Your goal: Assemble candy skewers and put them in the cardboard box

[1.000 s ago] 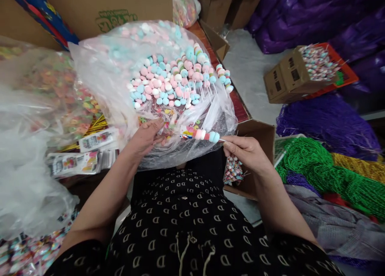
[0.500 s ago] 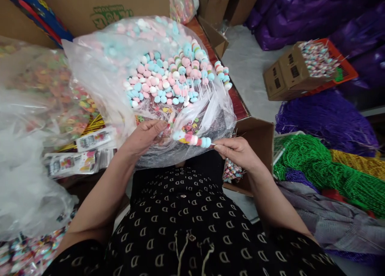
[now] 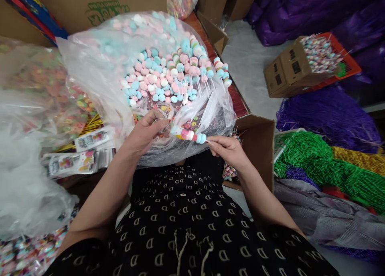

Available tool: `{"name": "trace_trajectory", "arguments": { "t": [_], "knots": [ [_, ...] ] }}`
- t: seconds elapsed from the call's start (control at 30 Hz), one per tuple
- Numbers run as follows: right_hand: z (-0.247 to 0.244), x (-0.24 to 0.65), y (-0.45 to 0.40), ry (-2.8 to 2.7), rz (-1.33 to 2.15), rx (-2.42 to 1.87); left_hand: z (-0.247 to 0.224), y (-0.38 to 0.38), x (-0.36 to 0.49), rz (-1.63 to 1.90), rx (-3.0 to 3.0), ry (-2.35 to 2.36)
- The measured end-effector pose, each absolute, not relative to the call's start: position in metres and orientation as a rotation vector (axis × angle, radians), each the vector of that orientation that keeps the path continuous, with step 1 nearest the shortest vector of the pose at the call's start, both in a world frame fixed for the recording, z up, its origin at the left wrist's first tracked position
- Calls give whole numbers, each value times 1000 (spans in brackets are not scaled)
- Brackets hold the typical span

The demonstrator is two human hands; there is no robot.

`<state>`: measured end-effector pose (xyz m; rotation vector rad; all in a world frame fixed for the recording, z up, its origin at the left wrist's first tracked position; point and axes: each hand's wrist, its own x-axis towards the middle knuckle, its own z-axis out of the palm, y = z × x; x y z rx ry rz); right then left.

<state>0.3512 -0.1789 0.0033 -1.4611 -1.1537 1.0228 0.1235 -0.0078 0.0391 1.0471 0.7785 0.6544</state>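
Observation:
My right hand [image 3: 226, 149] pinches the stick end of a candy skewer [image 3: 192, 135], which carries blue, white, red, pink and yellow pieces. At the skewer's far end is my left hand [image 3: 152, 128], its thumb and fingers pressed together at the clear wrapping; exactly what they grip is too small to make out. Beyond both hands, pink, white and blue candies [image 3: 150, 77] lie on a large plastic bag [image 3: 90, 47]. Several finished-looking skewers [image 3: 195, 63] rest at the right of that pile, their white sticks pointing toward me.
At left are bags of ring candies [image 3: 45, 75] and printed packets [image 3: 70, 164]. An open cardboard box [image 3: 258, 148] stands by my right arm. Farther right are a filled box [image 3: 288, 69] in an orange crate, and green bead strands [image 3: 319, 156].
My right hand and the skewer have moved slightly left and up. My left hand's fingers have shifted a little, still near the skewer's far end.

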Motion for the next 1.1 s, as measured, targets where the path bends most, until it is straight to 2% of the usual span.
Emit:
{"name": "trace_trajectory", "arguments": {
  "t": [0.13,0.27,0.4,0.57,0.63,0.87,0.97,1.1],
  "knots": [
    [-4,338,-175,-982,1072,-1402,51,-11,129,825,900,652],
    [-10,318,-169,-779,1091,-1334,63,-19,138,892,985,714],
    [-10,298,-167,-800,1116,-1264,62,-28,148,962,1029,651],
    [-9,286,-168,-1049,679,-1404,49,-28,159,1076,827,648],
    [-12,284,-169,-1015,612,-1437,45,-28,162,1097,749,628],
    [-16,278,-170,-670,1250,-1204,44,-45,169,997,687,605],
    [-12,281,-171,-692,1296,-1175,47,-45,169,969,687,614],
    [-9,287,-174,-842,1136,-1286,50,-35,170,1034,711,613]
  ]
}}
